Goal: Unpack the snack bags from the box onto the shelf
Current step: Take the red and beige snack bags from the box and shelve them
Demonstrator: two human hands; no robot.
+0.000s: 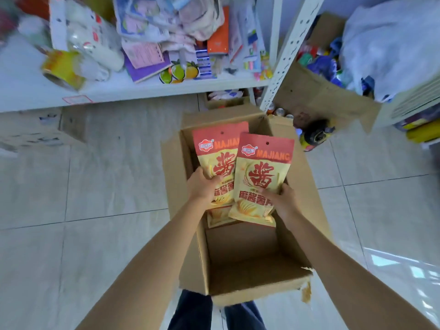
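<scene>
The left hand (202, 186) grips the lower part of one snack bag (217, 158), fingers curled over its front. The right hand (282, 198) holds a second snack bag (263, 177) by its lower right edge, thumb across the printed face. Both bags are raised over the open cardboard box (238, 265), the right one overlapping the left and nearer the camera.

What could go wrong: each bag is held low down, with most of its length standing free above the fingers, so either could tip or slide out on the way up, most likely if the overlapping edges catch as the hands part. The white shelf (142, 88) is already crowded with stationery, a yellow roll (63, 69) and packets (little bare board shows), so a bag set on the heap may slip to the tiled floor (95, 175).

The bags are flat pouches, red across the top with a hang hole and "MAJIANG" lettering, cream below with large red characters. They look lightly filled and glossy. At least one more bag (217, 216) lies in the box beneath them; the near half of the box shows bare cardboard.
</scene>
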